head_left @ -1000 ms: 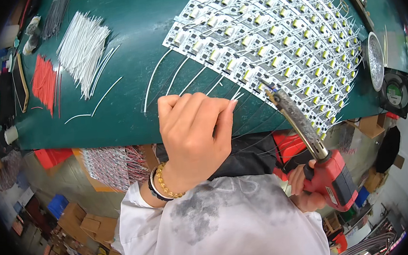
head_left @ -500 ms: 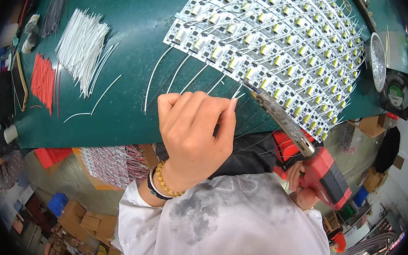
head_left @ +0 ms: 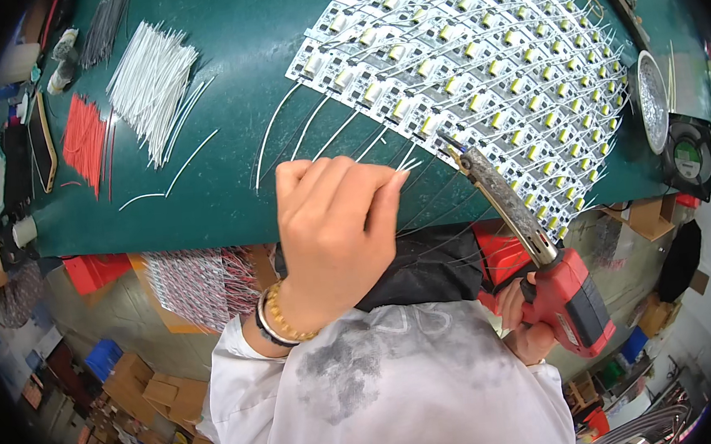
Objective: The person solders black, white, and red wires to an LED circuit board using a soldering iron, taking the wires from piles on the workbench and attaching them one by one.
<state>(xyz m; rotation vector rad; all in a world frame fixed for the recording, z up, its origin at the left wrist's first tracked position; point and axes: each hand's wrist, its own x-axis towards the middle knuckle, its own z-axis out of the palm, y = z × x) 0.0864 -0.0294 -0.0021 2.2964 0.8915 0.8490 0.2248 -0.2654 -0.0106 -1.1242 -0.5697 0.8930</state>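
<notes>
My left hand [head_left: 335, 224] is closed, its thumb and fingers pinching a few thin white wires [head_left: 407, 159] at the near edge of a circuit board panel [head_left: 445, 86]. The panel is white, with rows of yellow-topped parts and many white wires across it. In my right hand [head_left: 524, 325] is a red and black soldering gun [head_left: 577, 300], gripped by its handle. Its long worn metal barrel reaches forward to the panel's near edge, just right of the pinched wires. Whether the tip touches the board I cannot tell. Several soldered white wires curve from that edge toward my left hand.
Bundles of white wires [head_left: 152, 83], red wires [head_left: 84, 141] and dark wires [head_left: 106, 26] lie on the green table [head_left: 229, 207] at left. A round metal dish [head_left: 653, 103] and a small fan [head_left: 689, 158] stand at right. Below the table edge lies another wired panel [head_left: 198, 286].
The soldering gun has shifted slightly right and its tip now points a little further along the panel's edge. My left hand still pinches the wires, its position nearly the same.
</notes>
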